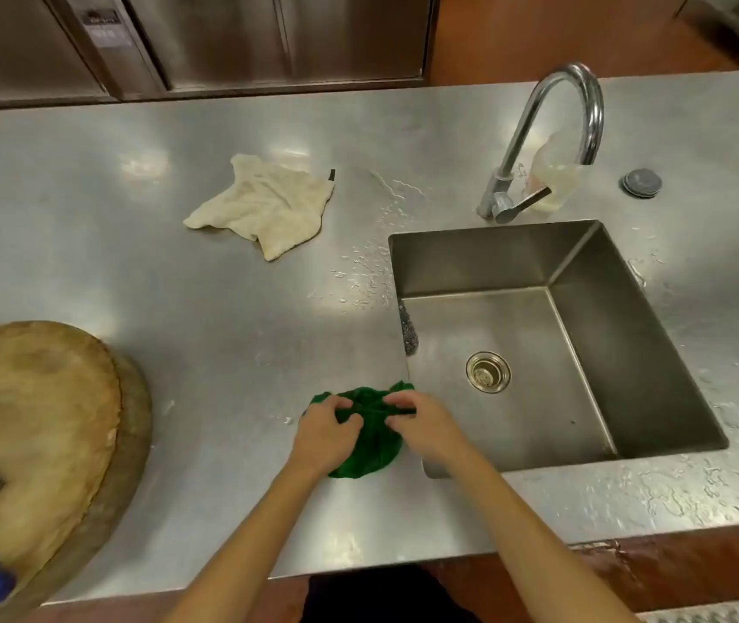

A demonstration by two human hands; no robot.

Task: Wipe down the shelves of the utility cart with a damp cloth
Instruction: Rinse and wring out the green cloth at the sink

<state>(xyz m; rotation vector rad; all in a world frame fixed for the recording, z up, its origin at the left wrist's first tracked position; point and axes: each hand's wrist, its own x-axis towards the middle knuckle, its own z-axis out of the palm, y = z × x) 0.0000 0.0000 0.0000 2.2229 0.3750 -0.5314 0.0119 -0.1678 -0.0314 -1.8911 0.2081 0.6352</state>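
Observation:
A dark green cloth (370, 451) lies bunched on the steel counter (206, 335), just left of the sink's near-left corner. My left hand (325, 431) grips its left side and my right hand (421, 427) grips its right side, fingers curled into the fabric. Both forearms reach in from the bottom of the view. No utility cart is in sight.
A square steel sink (583, 272) with a drain (488, 372) sits to the right, a curved tap (552, 128) behind it. A cream rag (264, 204) lies further back. A round wooden chopping block (35, 420) is at the left. Water droplets lie around the sink.

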